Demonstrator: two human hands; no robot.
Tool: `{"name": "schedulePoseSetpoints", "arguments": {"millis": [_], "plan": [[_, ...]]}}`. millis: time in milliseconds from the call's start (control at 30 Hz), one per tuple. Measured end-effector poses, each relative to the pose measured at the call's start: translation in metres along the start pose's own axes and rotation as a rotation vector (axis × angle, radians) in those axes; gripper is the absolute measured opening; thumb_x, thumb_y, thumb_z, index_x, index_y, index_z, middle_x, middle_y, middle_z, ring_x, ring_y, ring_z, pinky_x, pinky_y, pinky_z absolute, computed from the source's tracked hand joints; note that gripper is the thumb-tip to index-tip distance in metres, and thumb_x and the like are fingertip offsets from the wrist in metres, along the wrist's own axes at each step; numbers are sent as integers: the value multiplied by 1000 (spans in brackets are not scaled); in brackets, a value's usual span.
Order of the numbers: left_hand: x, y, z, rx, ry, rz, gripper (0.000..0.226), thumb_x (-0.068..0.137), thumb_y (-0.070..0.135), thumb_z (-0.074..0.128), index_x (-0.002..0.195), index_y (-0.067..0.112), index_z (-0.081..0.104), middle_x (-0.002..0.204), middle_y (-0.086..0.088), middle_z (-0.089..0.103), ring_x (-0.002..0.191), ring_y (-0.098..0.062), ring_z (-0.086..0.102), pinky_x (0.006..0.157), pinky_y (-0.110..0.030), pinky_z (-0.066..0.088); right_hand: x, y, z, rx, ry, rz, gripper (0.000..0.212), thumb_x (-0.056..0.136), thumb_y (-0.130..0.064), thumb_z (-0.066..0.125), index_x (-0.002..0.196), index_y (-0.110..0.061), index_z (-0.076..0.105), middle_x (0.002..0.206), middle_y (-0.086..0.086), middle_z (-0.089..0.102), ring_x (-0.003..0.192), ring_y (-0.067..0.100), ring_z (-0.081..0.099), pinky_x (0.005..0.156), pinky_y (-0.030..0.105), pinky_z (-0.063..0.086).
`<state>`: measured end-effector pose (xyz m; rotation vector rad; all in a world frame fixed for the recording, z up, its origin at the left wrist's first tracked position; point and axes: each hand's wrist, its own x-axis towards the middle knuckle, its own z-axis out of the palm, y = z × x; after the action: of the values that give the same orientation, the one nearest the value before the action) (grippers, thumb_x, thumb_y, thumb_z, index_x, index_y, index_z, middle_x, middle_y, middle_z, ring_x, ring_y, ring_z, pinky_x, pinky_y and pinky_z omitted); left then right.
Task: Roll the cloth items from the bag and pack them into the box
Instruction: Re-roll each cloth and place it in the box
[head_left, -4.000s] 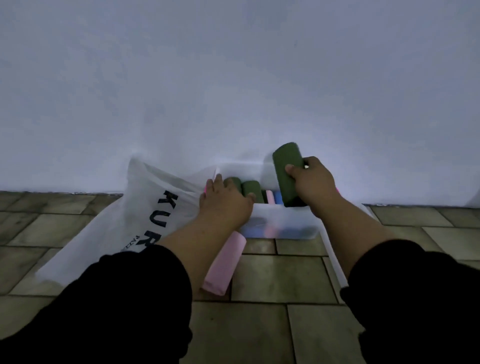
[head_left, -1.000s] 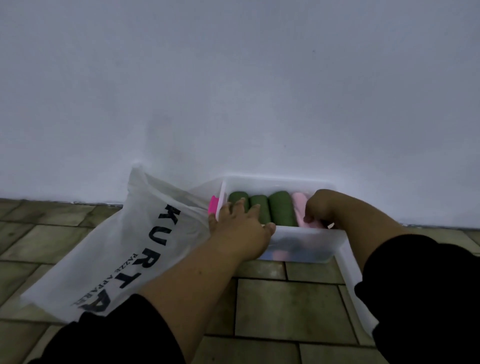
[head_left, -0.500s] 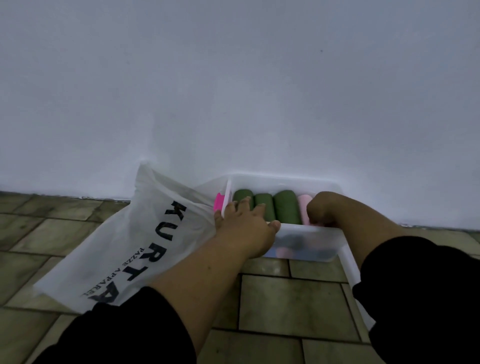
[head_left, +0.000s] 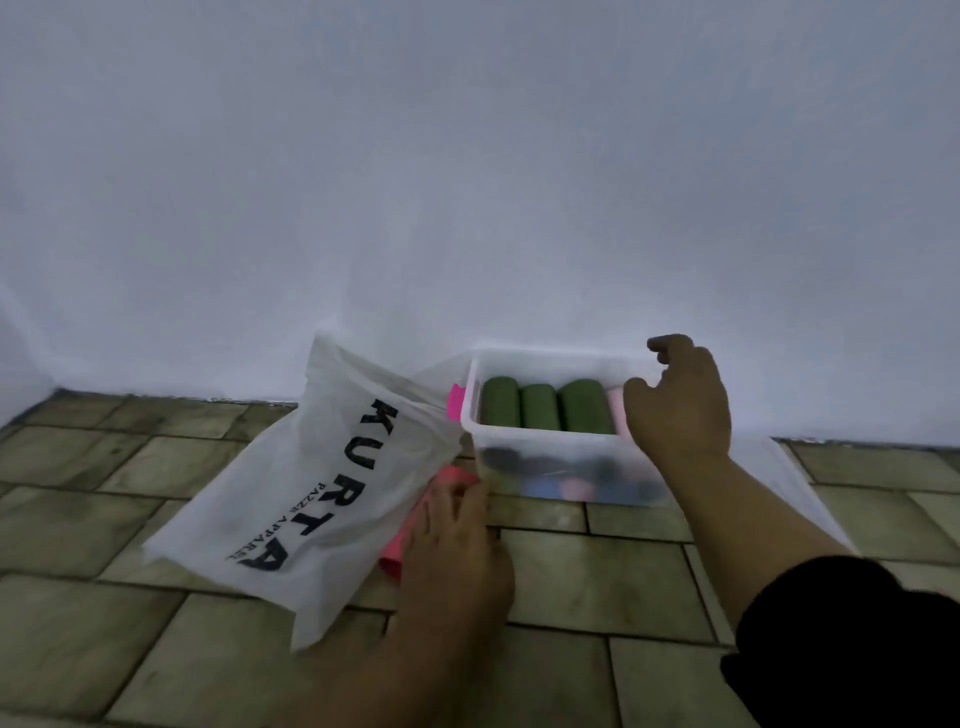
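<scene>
Cloth fills the clear rectangular plastic box (head_left: 545, 452), which stands on the brown tiled floor (head_left: 597, 577) against the white wall (head_left: 467, 182). In its top layer three dark green cloth rolls (head_left: 540, 408) lie side by side, touching. A pale pink cloth roll (head_left: 614, 408) sits just right of them, partly hidden behind the right hand (head_left: 678, 405). Through the box's front wall show the ends of lower rolls, blue, pink and dark. A bright pink latch (head_left: 456, 402) sticks out at the box's left end.

The right hand hovers over the right end of the box and holds nothing: its fingers (head_left: 670, 344) are loosely curled, the thumb apart from them.

The white fabric bag printed KURTA (head_left: 311, 493) lies on the floor just left of the box. A brighter pink cloth roll (head_left: 452, 475) lies on the floor against the bag's right edge, near the box's front left corner. The left hand (head_left: 457, 556) rests on this roll, fingers close together along its top. They seem laid flat rather than wrapped round it, though blur leaves that uncertain. A flat white panel (head_left: 795, 483) shows right of the box, beyond the right forearm.
</scene>
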<state>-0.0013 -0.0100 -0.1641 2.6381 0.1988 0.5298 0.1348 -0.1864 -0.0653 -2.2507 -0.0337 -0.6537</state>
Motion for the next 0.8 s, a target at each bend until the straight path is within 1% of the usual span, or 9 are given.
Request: {"name": "schedulePoseSetpoints", "arguments": {"millis": [100,267,400,467,533,600,633,700,800], "plan": [[-7,-9,4,174,-94,-67,48,94,38,39,140,25,31,141,-9,36,126,-26,39,106,-38,33,-47,-3,-5,167,53,-91,33,80,-12,61,112,-20,58,105,-1,58,85,13,55,69,26,40],[12,-10,-8,289,-240,-48,47,99,33,34,144,20,30,146,-14,33,127,-31,39,108,-41,35,-133,6,-1,147,-412,73,15,82,-17,61,86,-32,58,80,-11,62,73,8,58,60,21,43],[-2,2,-17,385,-302,6,45,100,32,32,142,16,30,144,-17,33,125,-32,39,104,-41,35,-176,16,-6,158,-626,225,22,77,-13,63,88,-32,64,88,-11,67,77,4,60,67,19,46],[-16,16,-14,278,-385,-17,46,97,34,40,140,18,34,144,-16,33,126,-31,39,106,-41,33,-184,16,-10,175,-645,247,23,78,-10,61,88,-30,66,89,-10,69,78,4,61,67,18,46],[-27,31,-13,7,-496,-153,45,94,30,45,137,20,41,143,-13,34,120,-27,43,101,-37,37,-186,11,-14,149,-659,233,17,81,-13,57,88,-27,64,88,-7,69,77,9,62,67,25,51],[-34,41,-13,-333,-588,-294,42,94,22,44,136,20,45,136,-14,43,106,-24,51,85,-30,44,-182,8,-15,2,-692,142,13,84,-22,55,96,-24,59,95,1,67,81,16,61,72,30,51],[-35,42,-15,-444,-602,-344,43,93,18,44,136,21,46,132,-14,48,101,-24,54,77,-28,44,-181,8,-15,-108,-701,85,21,84,-26,56,105,-22,56,102,4,64,87,18,59,73,29,48],[-35,39,-24,-494,-518,-348,42,92,13,45,133,20,49,129,-11,54,98,-20,55,74,-27,44,-181,7,-16,-269,-728,13,39,84,-32,59,119,-19,50,112,5,59,96,20,57,76,26,43],[-23,33,-43,-490,-249,-230,32,93,20,48,125,20,56,127,-1,57,102,-11,51,86,-25,40,-183,6,-16,-307,-757,-117,42,84,-38,58,123,-23,51,112,3,56,96,21,56,77,26,43]]}}
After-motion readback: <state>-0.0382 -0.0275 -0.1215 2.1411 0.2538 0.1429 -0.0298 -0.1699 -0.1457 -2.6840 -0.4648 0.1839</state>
